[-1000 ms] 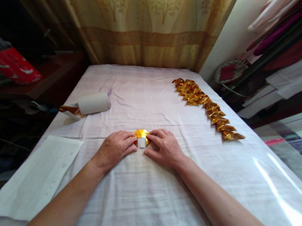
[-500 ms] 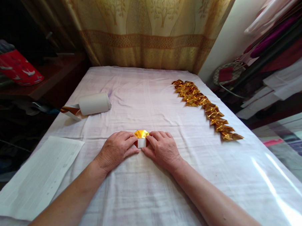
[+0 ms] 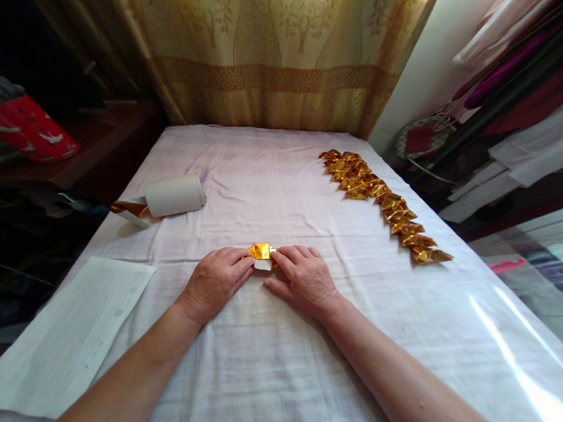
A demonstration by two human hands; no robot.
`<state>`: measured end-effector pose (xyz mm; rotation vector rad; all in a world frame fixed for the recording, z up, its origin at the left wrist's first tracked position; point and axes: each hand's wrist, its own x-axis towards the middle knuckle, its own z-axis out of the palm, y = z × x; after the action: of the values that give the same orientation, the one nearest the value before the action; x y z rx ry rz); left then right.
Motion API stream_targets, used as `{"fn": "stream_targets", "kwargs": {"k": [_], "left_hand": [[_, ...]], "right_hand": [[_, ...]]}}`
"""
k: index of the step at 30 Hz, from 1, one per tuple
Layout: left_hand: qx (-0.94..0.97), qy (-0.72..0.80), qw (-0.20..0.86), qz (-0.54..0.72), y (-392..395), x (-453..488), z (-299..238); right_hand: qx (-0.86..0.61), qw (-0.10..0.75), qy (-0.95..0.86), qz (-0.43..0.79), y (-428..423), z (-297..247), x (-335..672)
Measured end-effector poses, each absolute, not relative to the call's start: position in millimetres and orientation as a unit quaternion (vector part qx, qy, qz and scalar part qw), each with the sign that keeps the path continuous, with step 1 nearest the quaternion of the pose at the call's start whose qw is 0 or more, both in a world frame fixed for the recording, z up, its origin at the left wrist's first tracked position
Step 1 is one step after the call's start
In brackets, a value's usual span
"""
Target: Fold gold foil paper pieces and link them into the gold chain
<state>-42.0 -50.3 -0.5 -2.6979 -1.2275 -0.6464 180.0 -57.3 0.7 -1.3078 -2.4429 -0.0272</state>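
Observation:
A small folded piece of gold foil paper (image 3: 261, 253) with a white underside lies on the white cloth (image 3: 287, 335) in the middle of the table. My left hand (image 3: 214, 281) presses its left side with curled fingertips. My right hand (image 3: 303, 278) pinches its right side between thumb and forefinger. Both hands rest on the cloth.
A row of several finished gold folded pieces (image 3: 384, 201) runs along the right side. A roll of white-backed gold paper (image 3: 169, 196) lies at the left. A white printed sheet (image 3: 67, 332) hangs over the near-left edge. A gold curtain (image 3: 275, 56) hangs behind; clutter stands on both sides.
The gold piece has become narrower and its white flap shorter as my fingers folded it in; both hands shifted slightly closer together.

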Motion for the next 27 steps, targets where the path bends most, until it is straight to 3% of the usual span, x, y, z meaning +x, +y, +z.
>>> {"fn": "stream_targets", "kwargs": {"k": [15,27], "left_hand": [[-0.863,-0.453,-0.026,-0.222,-49,-45,-1],[-0.815,-0.539,-0.03,-0.21,-42,-38,-1]], "right_hand": [[-0.481,0.258,-0.833,0.086,-50,-10,185],[-0.543,0.244,-0.8,0.072,-42,-14,177]]}}
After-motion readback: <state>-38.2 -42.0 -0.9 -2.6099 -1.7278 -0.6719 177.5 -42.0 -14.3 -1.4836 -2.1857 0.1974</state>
